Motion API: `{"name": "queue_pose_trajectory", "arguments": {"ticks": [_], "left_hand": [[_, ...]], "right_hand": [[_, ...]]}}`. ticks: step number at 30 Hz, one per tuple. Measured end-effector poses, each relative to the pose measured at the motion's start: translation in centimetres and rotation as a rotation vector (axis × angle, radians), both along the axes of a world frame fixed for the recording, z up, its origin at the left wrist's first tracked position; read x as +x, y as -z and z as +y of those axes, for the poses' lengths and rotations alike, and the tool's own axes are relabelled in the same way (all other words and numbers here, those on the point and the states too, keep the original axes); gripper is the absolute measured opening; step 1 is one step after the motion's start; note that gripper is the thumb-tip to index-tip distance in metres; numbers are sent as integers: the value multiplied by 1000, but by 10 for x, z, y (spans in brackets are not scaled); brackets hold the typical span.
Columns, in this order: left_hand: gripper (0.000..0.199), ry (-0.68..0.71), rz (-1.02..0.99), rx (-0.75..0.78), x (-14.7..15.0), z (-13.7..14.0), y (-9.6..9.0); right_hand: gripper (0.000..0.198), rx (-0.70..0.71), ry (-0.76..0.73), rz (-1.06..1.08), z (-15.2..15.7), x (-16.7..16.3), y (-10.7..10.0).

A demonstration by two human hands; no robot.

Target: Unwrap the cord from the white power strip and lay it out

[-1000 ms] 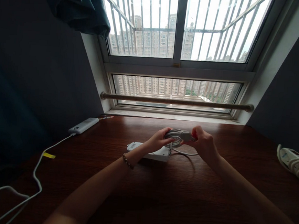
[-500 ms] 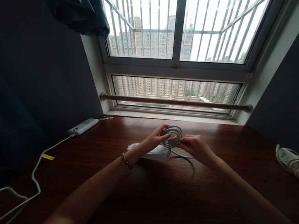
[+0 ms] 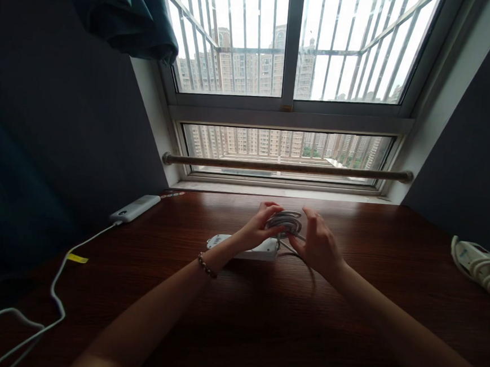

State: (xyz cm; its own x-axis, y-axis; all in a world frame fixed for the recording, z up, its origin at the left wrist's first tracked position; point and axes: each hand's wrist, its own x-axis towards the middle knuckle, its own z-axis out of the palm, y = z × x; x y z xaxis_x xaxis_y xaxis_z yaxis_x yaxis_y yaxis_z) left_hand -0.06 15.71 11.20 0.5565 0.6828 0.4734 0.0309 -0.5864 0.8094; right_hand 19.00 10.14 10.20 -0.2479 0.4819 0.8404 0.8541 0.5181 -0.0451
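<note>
A coil of pale grey power cord [image 3: 285,222] is held up over the far part of the table, with my left hand [image 3: 262,224] wrapped round its left side. At the coil's right side, my right hand [image 3: 317,243] has its thumb and fingers spread apart; the thumb is at the lower loops, and whether it presses on them is hard to see. Directly below lies a white power strip [image 3: 260,250], partly covered by my left hand and wrist. Its cord runs up from the right end to the coil.
On the right of the dark wooden table [image 3: 234,318] sits another power strip [image 3: 480,267] wrapped in its cord. A white power bank-like box [image 3: 136,209] with a white cable [image 3: 56,284] lies at left. A metal bar [image 3: 288,168] crosses the window behind.
My right hand has loosened its pinch at the coil's lower right, and its fingers have spread upward. The coil has tilted flatter in my left hand. The power strip stays put.
</note>
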Motion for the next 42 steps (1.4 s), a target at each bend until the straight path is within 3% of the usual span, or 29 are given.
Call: {"name": "queue_pose_trajectory", "arguments": {"ticks": [4,6,10,13,17,20,23,26,30,32,37,39,42], "left_hand": [[42,-19,55,81,1,-3,-3],[38,-23,92,107,2,-5,-3],[33,-70,215,183,4,-13,-3],[34,-85,326,240,7,-23,-6],[33,-23,298,281,13,-33,-10],[32,27,228,286,15,-33,-9],[31,74,209,276,15,-29,-5],[30,100,187,293,14,-25,-2],[29,61,173,301,12,-20,-1],[29,45,174,310,9,-18,-2],[32,58,235,410,8,-18,-1],[36,65,265,442,9,-19,2],[37,-83,276,438,13,-18,9]], "right_hand": [[51,13,-33,-41,-1,-1,2],[51,3,11,-72,-1,-1,1],[28,-39,110,-154,-2,-2,-1],[21,3,136,-195,-2,-2,0],[19,-10,108,-60,1,2,8],[29,-215,47,182,2,2,10],[58,-513,-102,426,1,0,6],[63,-707,-230,547,2,0,-3],[85,-1037,-639,835,6,8,-14],[86,-1184,-811,986,8,13,-18],[72,-1211,-763,1190,12,19,-19],[60,-1215,-822,1190,14,18,-16],[36,-1176,-862,1270,17,16,-10]]}}
